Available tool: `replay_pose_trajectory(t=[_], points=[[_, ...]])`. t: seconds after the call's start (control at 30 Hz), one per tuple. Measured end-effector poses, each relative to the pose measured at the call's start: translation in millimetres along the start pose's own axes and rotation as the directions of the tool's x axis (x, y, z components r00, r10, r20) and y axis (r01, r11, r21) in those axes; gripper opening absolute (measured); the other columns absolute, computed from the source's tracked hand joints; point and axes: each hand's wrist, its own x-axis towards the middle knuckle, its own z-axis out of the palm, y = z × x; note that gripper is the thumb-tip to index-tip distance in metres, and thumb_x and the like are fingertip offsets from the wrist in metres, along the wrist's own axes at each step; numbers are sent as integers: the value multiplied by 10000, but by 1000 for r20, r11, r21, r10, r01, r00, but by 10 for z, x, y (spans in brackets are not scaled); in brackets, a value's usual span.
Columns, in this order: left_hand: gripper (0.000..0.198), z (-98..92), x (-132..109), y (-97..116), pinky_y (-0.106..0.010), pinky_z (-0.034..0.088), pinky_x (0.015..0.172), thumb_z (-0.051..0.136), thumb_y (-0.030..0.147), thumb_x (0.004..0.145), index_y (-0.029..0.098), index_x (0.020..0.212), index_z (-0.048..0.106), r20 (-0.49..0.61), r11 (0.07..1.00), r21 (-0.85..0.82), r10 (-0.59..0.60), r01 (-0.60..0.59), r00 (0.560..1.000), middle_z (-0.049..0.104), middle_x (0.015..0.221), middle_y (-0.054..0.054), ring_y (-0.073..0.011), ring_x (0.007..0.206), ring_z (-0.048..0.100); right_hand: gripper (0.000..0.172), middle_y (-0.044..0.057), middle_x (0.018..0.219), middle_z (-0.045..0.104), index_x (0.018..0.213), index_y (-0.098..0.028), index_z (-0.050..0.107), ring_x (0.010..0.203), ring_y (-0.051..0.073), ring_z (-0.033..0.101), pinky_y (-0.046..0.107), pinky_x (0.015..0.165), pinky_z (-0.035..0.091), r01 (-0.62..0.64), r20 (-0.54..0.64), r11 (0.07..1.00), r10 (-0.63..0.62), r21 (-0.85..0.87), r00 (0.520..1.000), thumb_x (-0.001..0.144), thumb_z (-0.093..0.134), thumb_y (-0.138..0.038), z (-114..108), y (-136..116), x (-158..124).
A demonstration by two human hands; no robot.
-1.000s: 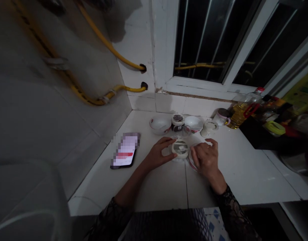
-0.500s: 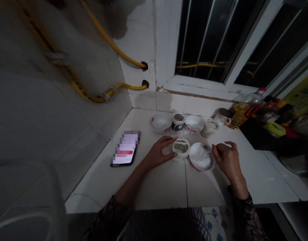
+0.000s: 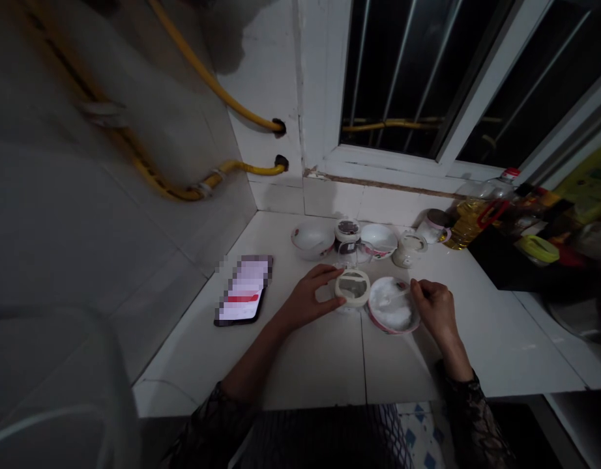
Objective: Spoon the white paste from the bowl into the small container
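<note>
The worktop [image 3: 320, 371] is white tile with dark joints; the round lid [image 3: 352, 288] is white with a grey centre, and the bowl [image 3: 393, 306] is white with a red-pink patterned rim. The sleeves [image 3: 471, 417] are black lace in an open mesh. The hoses [image 3: 217, 81] are yellow, and the floor tiles [image 3: 418, 433] carry a blue-and-white diamond pattern.

No writing can be read: the phone [image 3: 242, 290] screen is pixelated, and the marks on the oil bottle [image 3: 469, 221] are too small and dim.
</note>
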Motion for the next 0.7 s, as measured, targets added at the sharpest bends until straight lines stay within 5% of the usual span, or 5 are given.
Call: replay_pose_trajectory(t=[0.3,0.7], points=[[489,9,9,-1,-419,541,976,733,383,818,263,1282,637,-4,1000,8,15,-15,1000,629,1221,-97,-235,1114,624,489,-7,432,480,494,-217,458,480,125,445,284,643,375,53,4,998,-53,39,999,896,400,-489,174,-61,37],[496,5,8,-19,-419,534,984,733,399,818,252,1282,640,2,1000,7,4,-4,1000,626,1234,-115,-246,1134,621,467,-51,441,321,482,-212,423,460,93,305,252,473,250,-261,29,949,260,178,965,792,445,-561,48,38,-1]])
